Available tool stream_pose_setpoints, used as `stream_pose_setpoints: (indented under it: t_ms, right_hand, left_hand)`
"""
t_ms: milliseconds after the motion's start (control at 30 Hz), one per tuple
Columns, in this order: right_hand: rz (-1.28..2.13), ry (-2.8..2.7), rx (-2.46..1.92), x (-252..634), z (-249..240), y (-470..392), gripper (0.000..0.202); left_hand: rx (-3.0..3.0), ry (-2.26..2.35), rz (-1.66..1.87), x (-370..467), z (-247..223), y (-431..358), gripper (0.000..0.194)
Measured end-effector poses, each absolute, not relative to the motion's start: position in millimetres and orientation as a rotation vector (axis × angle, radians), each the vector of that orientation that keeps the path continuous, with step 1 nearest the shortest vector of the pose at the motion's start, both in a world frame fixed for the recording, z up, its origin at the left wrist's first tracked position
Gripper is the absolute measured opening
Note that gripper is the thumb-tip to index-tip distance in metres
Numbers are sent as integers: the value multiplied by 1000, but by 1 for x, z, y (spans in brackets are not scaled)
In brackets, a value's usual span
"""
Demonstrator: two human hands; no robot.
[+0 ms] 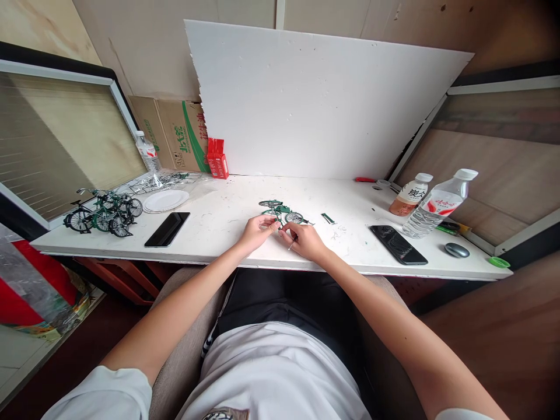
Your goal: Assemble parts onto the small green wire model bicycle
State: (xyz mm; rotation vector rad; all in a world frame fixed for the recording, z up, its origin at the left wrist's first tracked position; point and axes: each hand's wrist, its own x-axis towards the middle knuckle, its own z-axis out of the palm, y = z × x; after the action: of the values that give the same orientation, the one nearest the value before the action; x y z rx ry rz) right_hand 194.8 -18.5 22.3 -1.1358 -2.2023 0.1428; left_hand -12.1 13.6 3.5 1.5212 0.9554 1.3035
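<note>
A small green model bicycle [284,209] lies on its side on the white table in front of me, its spoked wheels showing. My left hand [257,234] is closed at its near side, thumb and forefinger pinching a small dark green part of it. Close beside it, touching the same spot with its fingertips, is my right hand [305,241], also closed. From its curled fingers sticks a thin tool [290,245] with a dark handle and a bright metal tip; its exact kind is unclear. Loose green parts [328,219] lie to the right.
Assembled model bicycles [105,213] stand bunched at the left, near a black phone [167,229] and white plates [166,200]. On the right are another phone [398,245], a drink bottle [410,195], a water bottle [441,204] and an oval grey object [457,250]. A white board [324,105] leans behind.
</note>
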Motion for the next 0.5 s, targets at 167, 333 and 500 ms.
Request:
stream_pose_setpoints:
  t_ms: [167, 333, 500]
  right_hand:
    - [150, -2192, -1113, 195, 24, -21, 27]
    - [210, -2198, -1121, 196, 25, -21, 28]
    - [206, -2161, -1124, 197, 25, -23, 27]
  left_hand:
    - [1521, 965, 1330, -13, 6, 12, 42]
    - [1462, 991, 1373, -12, 11, 9, 43]
    - [1326, 1034, 1430, -12, 15, 7, 43]
